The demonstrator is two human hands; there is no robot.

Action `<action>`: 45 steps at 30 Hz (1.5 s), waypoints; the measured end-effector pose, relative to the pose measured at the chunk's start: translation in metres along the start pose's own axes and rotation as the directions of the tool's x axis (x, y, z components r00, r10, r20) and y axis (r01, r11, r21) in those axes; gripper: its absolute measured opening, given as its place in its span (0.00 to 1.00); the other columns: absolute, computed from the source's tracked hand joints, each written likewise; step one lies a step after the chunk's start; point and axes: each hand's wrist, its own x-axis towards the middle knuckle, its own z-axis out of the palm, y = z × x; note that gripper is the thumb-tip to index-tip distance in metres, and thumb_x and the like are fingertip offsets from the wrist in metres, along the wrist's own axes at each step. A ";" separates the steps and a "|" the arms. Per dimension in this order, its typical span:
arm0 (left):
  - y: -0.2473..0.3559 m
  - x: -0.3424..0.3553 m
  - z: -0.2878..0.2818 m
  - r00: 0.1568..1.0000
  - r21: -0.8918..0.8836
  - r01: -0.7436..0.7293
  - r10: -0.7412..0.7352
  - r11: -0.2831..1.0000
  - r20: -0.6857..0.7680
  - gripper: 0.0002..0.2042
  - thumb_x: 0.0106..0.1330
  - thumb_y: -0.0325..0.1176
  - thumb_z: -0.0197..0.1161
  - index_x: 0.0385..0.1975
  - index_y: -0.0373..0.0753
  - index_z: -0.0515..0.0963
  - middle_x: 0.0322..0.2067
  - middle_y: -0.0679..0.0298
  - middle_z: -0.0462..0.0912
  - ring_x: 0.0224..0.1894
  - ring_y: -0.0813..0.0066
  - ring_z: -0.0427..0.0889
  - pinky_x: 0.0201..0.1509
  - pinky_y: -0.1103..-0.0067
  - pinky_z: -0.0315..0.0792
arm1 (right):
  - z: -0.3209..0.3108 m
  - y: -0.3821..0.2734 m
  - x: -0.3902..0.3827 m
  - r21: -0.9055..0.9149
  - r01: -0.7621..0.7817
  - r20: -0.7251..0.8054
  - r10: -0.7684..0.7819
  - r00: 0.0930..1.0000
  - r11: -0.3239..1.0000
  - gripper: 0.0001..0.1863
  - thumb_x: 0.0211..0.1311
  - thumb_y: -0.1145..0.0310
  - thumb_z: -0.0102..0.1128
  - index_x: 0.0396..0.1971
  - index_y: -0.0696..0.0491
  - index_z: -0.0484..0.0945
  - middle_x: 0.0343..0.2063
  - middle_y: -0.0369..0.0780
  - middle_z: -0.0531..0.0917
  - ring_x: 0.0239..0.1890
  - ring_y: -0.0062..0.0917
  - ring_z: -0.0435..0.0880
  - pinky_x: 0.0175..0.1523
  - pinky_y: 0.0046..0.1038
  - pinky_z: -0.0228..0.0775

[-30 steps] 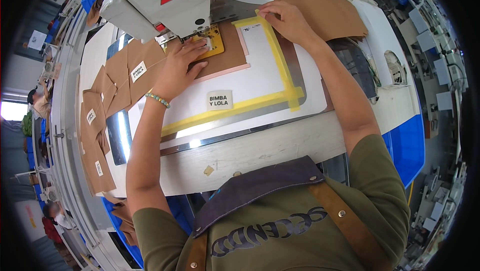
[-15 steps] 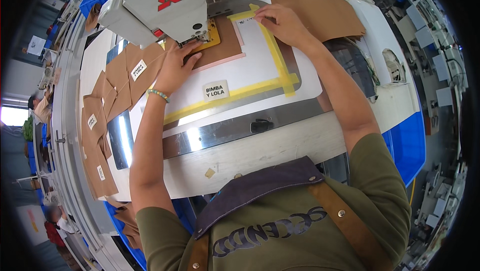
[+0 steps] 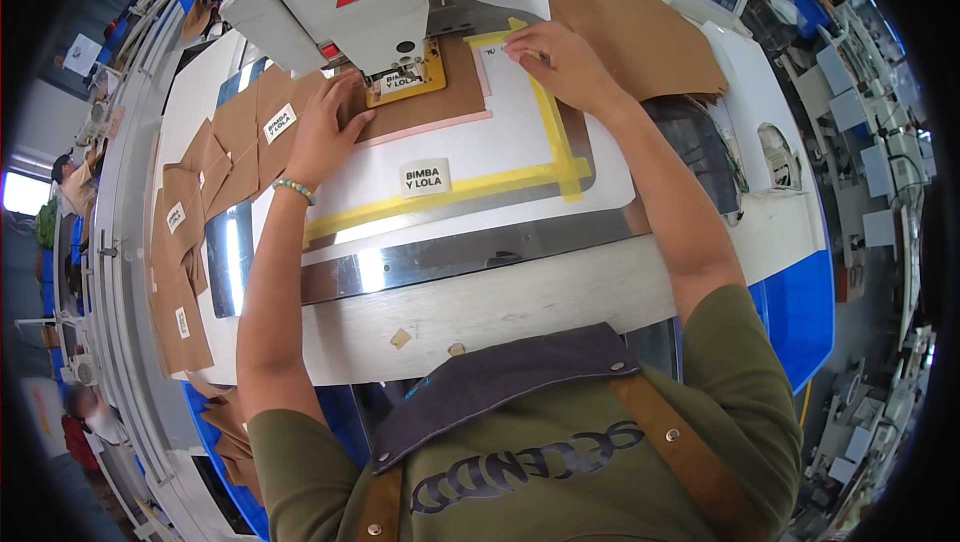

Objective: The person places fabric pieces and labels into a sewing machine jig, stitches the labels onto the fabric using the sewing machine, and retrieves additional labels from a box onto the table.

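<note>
Brown sheet material (image 3: 463, 92), edged with pink strips (image 3: 430, 129) along its near and right sides, lies beneath the sewing machine head (image 3: 350, 7), on a white sheet (image 3: 490, 157). On top of it sits a yellow frame (image 3: 435, 72) around a white label with dark print. The person's left hand (image 3: 322, 134) is open, palm down, with its fingers reaching beside the machine head just left of the frame and its thumb spread toward the brown material's near edge; a beaded bracelet (image 3: 293, 188) circles the wrist. The right hand (image 3: 562, 64) has bent fingers, its fingertips at the far right corner of the yellow tape (image 3: 552, 127) bordering the sheet; whether they pinch anything cannot be told. A loose white label (image 3: 425, 178) lies nearer the person, inside the tape border. Overlapping brown pieces (image 3: 235, 132), some bearing labels, spread left of the left hand, and a brown stack (image 3: 640, 37) lies beyond the right hand.
</note>
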 end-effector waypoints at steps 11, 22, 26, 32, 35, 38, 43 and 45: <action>-0.015 -0.010 -0.026 0.961 -0.044 -0.029 0.040 0.999 0.272 0.35 0.63 0.42 0.78 0.71 0.40 0.77 0.75 0.60 0.73 0.78 0.55 0.65 0.81 0.63 0.64 | 0.008 -0.063 0.001 -0.270 0.284 0.296 -0.201 0.934 0.920 0.19 0.74 0.55 0.66 0.55 0.50 0.88 0.58 0.38 0.87 0.64 0.36 0.80 0.71 0.39 0.71; 0.033 -0.009 0.008 0.978 -0.004 -0.192 0.192 0.981 0.086 0.13 0.67 0.31 0.71 0.50 0.37 0.87 0.50 0.61 0.84 0.52 0.58 0.83 0.59 0.66 0.79 | 0.008 -0.084 -0.021 -0.412 0.436 0.288 -0.339 0.896 0.800 0.09 0.65 0.63 0.70 0.38 0.52 0.87 0.38 0.39 0.83 0.48 0.34 0.83 0.60 0.38 0.74; 0.036 -0.028 -0.002 0.935 0.135 -0.344 0.325 0.929 0.142 0.06 0.66 0.27 0.68 0.40 0.37 0.83 0.41 0.59 0.81 0.48 0.55 0.83 0.51 0.64 0.80 | 0.006 -0.072 -0.028 -0.429 0.479 0.272 -0.396 0.877 0.765 0.04 0.59 0.70 0.69 0.32 0.52 0.85 0.35 0.36 0.83 0.43 0.33 0.83 0.54 0.35 0.75; -0.014 -0.080 -0.053 0.982 0.270 -0.188 0.182 0.944 0.047 0.07 0.65 0.24 0.67 0.41 0.35 0.81 0.40 0.56 0.80 0.44 0.51 0.84 0.48 0.62 0.79 | -0.050 -0.052 -0.043 -0.436 0.374 0.115 -0.361 0.925 0.819 0.03 0.58 0.73 0.68 0.33 0.52 0.85 0.38 0.35 0.86 0.43 0.33 0.85 0.50 0.37 0.76; -0.051 -0.097 -0.076 0.997 0.312 -0.035 0.053 0.950 -0.052 0.05 0.68 0.24 0.66 0.41 0.33 0.82 0.39 0.55 0.81 0.42 0.49 0.83 0.47 0.62 0.78 | -0.082 -0.039 -0.060 -0.500 0.190 0.104 -0.160 0.982 0.845 0.11 0.62 0.74 0.67 0.44 0.50 0.88 0.49 0.35 0.88 0.55 0.33 0.85 0.61 0.40 0.75; -0.072 -0.105 -0.091 0.998 0.344 0.022 -0.001 0.939 -0.061 0.04 0.70 0.24 0.65 0.41 0.33 0.83 0.39 0.54 0.82 0.44 0.49 0.83 0.48 0.63 0.78 | -0.095 -0.024 -0.075 -0.732 0.179 0.146 -0.105 0.984 0.658 0.17 0.64 0.73 0.66 0.52 0.48 0.88 0.59 0.36 0.86 0.66 0.33 0.81 0.73 0.44 0.68; -0.057 -0.094 -0.104 0.999 0.519 0.040 -0.033 0.854 -0.023 0.14 0.68 0.20 0.60 0.51 0.36 0.84 0.54 0.56 0.85 0.56 0.51 0.83 0.61 0.64 0.77 | -0.105 -0.007 -0.074 -0.586 0.058 0.171 0.053 0.984 0.808 0.17 0.70 0.75 0.61 0.56 0.50 0.88 0.62 0.38 0.86 0.70 0.35 0.79 0.77 0.47 0.64; -0.032 -0.085 -0.097 0.998 0.502 -0.005 0.037 0.865 -0.054 0.18 0.67 0.19 0.59 0.55 0.37 0.83 0.57 0.57 0.84 0.59 0.52 0.82 0.64 0.64 0.76 | -0.106 -0.008 -0.067 -0.466 -0.017 0.107 0.076 0.991 0.884 0.16 0.72 0.73 0.60 0.55 0.51 0.88 0.62 0.38 0.86 0.69 0.36 0.79 0.76 0.48 0.64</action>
